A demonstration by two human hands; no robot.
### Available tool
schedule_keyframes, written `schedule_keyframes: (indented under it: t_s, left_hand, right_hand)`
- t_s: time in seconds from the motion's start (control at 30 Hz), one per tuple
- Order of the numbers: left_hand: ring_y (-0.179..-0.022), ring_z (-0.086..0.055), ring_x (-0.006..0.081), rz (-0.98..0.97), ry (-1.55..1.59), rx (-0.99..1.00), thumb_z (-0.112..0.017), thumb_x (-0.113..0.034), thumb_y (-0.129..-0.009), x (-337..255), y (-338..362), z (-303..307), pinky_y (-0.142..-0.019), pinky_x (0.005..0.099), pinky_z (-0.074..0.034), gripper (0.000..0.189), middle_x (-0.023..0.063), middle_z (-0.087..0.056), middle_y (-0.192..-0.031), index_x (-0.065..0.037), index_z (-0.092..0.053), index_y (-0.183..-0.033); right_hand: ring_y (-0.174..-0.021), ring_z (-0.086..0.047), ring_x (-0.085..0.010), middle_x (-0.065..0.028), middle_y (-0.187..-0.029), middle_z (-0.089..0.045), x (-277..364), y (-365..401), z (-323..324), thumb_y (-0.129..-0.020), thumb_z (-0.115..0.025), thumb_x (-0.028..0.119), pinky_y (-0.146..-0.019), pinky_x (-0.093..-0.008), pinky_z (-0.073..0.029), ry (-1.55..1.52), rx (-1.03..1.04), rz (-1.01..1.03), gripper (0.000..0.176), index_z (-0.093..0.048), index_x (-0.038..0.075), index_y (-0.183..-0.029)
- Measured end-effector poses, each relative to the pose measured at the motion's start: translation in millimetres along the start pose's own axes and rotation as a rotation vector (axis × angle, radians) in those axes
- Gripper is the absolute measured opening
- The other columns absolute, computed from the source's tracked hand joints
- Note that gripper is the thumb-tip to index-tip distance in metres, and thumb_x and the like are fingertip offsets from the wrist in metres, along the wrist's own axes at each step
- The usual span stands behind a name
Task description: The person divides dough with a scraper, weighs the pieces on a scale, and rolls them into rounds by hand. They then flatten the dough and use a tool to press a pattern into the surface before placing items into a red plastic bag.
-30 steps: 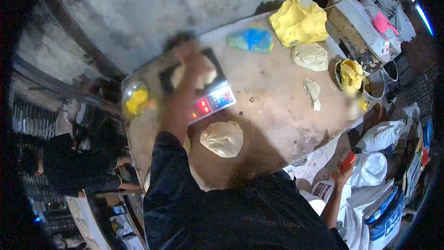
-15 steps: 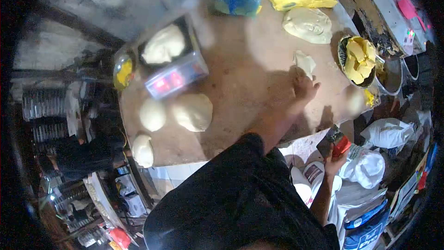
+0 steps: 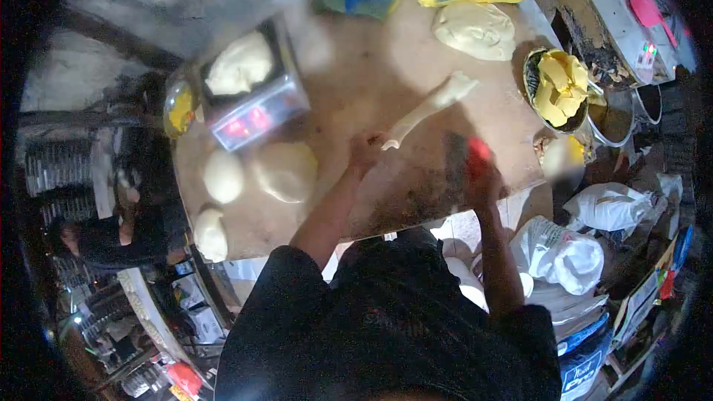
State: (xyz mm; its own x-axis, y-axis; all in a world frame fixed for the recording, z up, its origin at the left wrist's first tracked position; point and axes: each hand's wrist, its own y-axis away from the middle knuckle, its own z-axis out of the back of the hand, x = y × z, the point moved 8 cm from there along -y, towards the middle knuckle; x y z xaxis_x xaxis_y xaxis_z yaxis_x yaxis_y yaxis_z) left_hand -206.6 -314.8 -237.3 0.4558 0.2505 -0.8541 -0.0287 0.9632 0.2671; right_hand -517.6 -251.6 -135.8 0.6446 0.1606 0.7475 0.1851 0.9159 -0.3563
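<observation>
Blurred right hand (image 3: 484,182) grips red-handled flat scraper (image 3: 479,151), blade indistinct; left hand (image 3: 364,153) extended forward, fingers pinching pale stretched dough strip (image 3: 429,109).

I get dim surroundings around a bright tabletop (image 3: 356,89); shadow darkens its near edge; the scale display (image 3: 252,118) glares red; the right hand (image 3: 484,187) blurs; hazy smears cloud my feed; curved edges fade black.

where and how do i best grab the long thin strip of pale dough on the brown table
Probably the near end of the long, pale dough strip, coming from the near side: it slants away to the upper right, so that end lies closest, right at the left hand. It looks narrow and soft, suggesting a light pinch.
</observation>
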Motion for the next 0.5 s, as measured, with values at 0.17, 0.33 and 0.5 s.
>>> schedule_keyframes:
  t_s: [0.17,0.33,0.5]
  left_hand:
    - [-0.074,-0.06,0.0178,-0.279,0.106,-0.216,-0.064,-0.027,-0.084,-20.5,20.7,-14.5,-0.064,0.034,-0.047,0.026,0.0099,-0.064,-0.083,-0.002,-0.066,-0.09]
    - [-0.071,-0.058,0.0279,-0.244,-0.267,-0.131,-0.057,-0.031,-0.086,14.8,-8.9,-39.6,-0.061,0.0432,-0.045,0.029,0.0115,-0.06,-0.076,-0.003,-0.064,-0.083]
    - [-0.096,-0.054,0.0344,-0.015,-0.324,0.325,-0.051,-0.029,-0.087,-5.8,7.8,-17.1,-0.088,0.0489,-0.04,0.034,0.0179,-0.056,-0.097,-0.003,-0.056,-0.108]
  right_hand:
    - [-0.084,-0.059,-0.0425,-0.0265,-0.097,-0.058,83.1,-59.4,-106.6,-0.083,-0.051,0.006,-0.072,-0.0487,-0.048,0.096,0.53,0.015,0.036,-0.046,0.002,-0.118]
    - [-0.086,-0.059,-0.0444,-0.0275,-0.09,-0.06,127.5,-59.3,-127.4,-0.088,-0.044,0.013,-0.075,-0.0503,-0.046,0.15,0.586,0.245,0.023,-0.049,0.005,-0.109]
    - [-0.081,-0.061,-0.0435,-0.027,-0.083,-0.061,123.5,-62.6,-135.8,-0.089,-0.046,0.025,-0.068,-0.0524,-0.047,0.466,0.685,-0.085,0.033,-0.042,0.005,-0.115]
